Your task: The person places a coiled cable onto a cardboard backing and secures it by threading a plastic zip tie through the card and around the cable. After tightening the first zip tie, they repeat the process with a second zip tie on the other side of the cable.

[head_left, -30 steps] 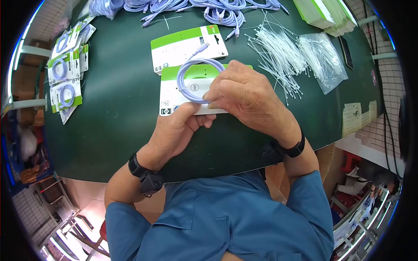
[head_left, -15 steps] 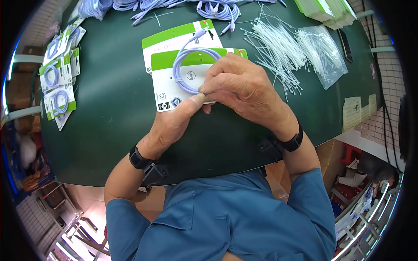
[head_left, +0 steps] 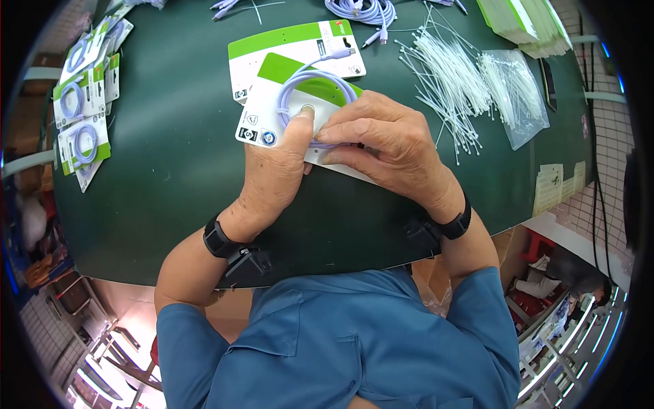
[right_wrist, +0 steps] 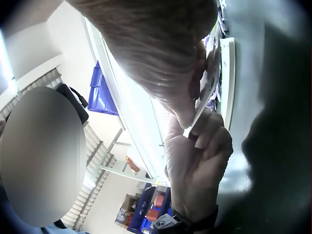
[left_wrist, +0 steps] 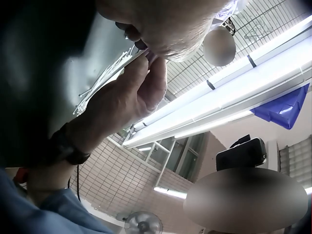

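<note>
A lilac charging cable point(head_left: 285, 88), wound in a coil, lies against a white and green packaging card point(head_left: 255, 102). My left hand point(head_left: 272, 163) grips this card from below, its thumb laid over the front inside the coil and its fingers mostly hidden behind. At the coil's lower right, my right hand point(head_left: 392, 143) pinches with thumb and fingertips at the cable and the card; what exactly sits between those fingertips I cannot tell. In the right wrist view the card point(right_wrist: 210, 80) is seen edge-on between both hands. Behind it on the table lie more flat cards point(head_left: 286, 48).
Carded cables point(head_left: 85, 105) are piled on the left of the green table point(head_left: 163, 204). Loose white cable ties point(head_left: 446, 78) and a clear bag of ties point(head_left: 516, 102) lie to the right. Coiled lilac cables point(head_left: 361, 10) and card stacks point(head_left: 521, 24) sit along the far side.
The held card has turned clockwise, its left end rising and its right end dipping. My left thumb has slid up into the coil. The right hand still pinches at the coil's lower right.
</note>
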